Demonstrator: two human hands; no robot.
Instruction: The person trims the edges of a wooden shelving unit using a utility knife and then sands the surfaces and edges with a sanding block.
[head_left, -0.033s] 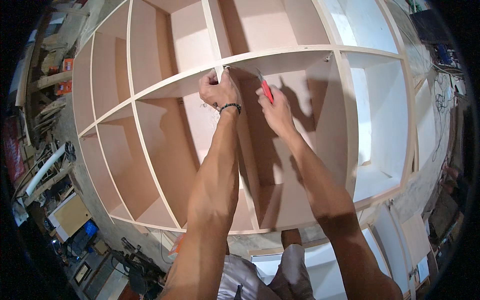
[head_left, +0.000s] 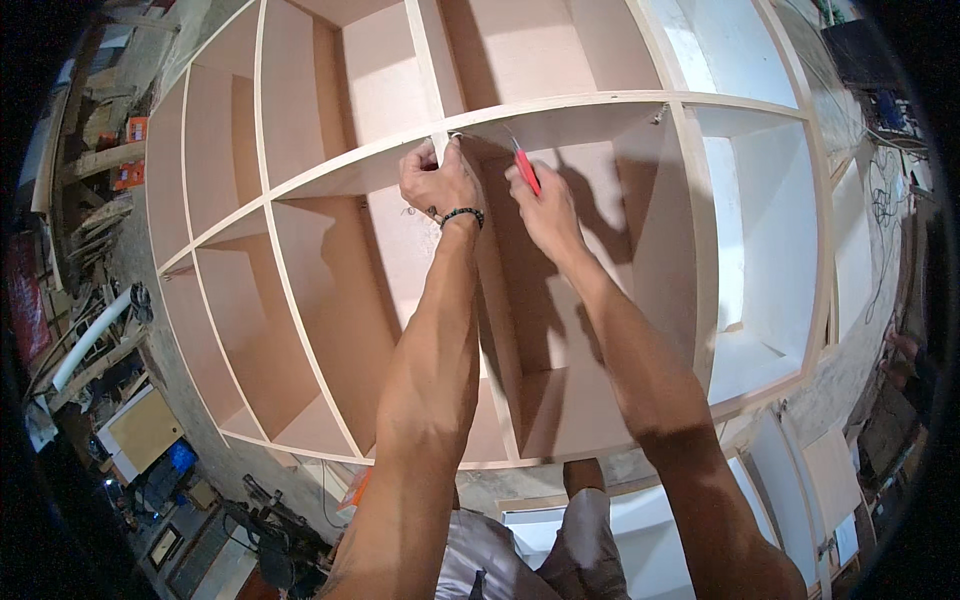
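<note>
A large wooden shelf frame [head_left: 350, 153] with pinkish-brown compartments and pale edges lies in front of me. My left hand [head_left: 440, 175], a dark beaded bracelet at its wrist, has fingers and thumb pressed on both sides of a divider's pale edge [head_left: 440, 153], just below where it meets the long crosspiece. A small whitish bit [head_left: 455, 134] shows by the fingertips; its kind is unclear. To the right, my right hand [head_left: 548, 208] is closed around a red-handled utility knife [head_left: 527, 172]. Its thin blade points up toward the crosspiece, apart from the left hand.
White-lined compartments [head_left: 765, 230] form the frame's right end. Scrap wood and tools crowd the left floor, with a white pipe [head_left: 92, 338] among them. White panels [head_left: 600, 535] lie near my legs. Loose cable [head_left: 885, 190] hangs at the far right.
My right hand and the knife have shifted slightly to the left and up. The left hand keeps its place on the divider.
</note>
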